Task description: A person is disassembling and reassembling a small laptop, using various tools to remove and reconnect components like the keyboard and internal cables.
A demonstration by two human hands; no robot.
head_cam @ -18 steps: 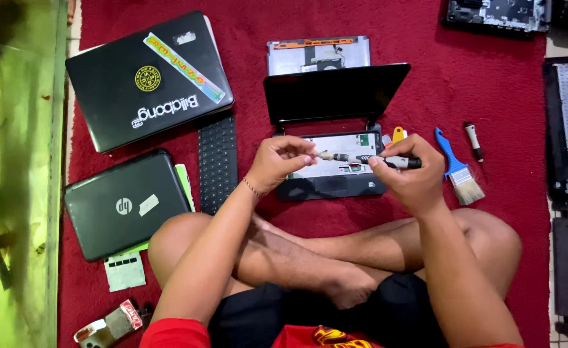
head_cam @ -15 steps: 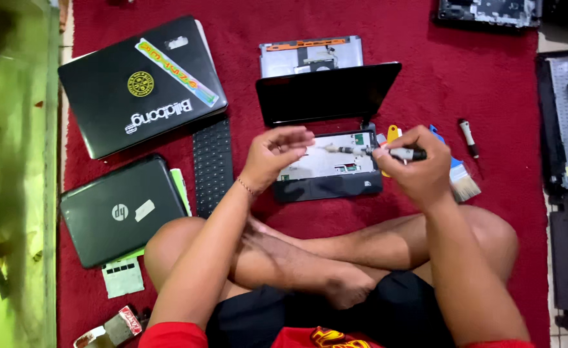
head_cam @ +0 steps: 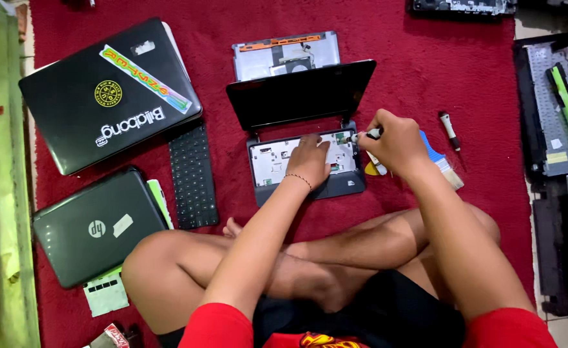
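Observation:
A small black laptop (head_cam: pixel 300 96) stands open on the red carpet, its keyboard removed and the bare silver chassis (head_cam: pixel 271 161) showing. My left hand (head_cam: pixel 309 158) rests flat on that chassis, a thin bracelet on the wrist. My right hand (head_cam: pixel 396 142) grips a screwdriver (head_cam: pixel 364 135) with a black and white handle, its tip pointing at the chassis's upper right corner near the hinge. I sit cross-legged just behind the laptop.
Detached keyboard (head_cam: pixel 193 177) lies left of the laptop. Two closed black laptops (head_cam: pixel 110 93) (head_cam: pixel 94 225) lie farther left. A grey cover panel (head_cam: pixel 284 55) sits behind the screen. Blue brush (head_cam: pixel 442 161) and a second small screwdriver (head_cam: pixel 449 129) lie right. More dismantled laptop parts (head_cam: pixel 554 103) line the right edge.
My left hand let go of the screwdriver shaft and dropped flat onto the chassis. My right hand moved the screwdriver toward the upper right corner near the hinge.

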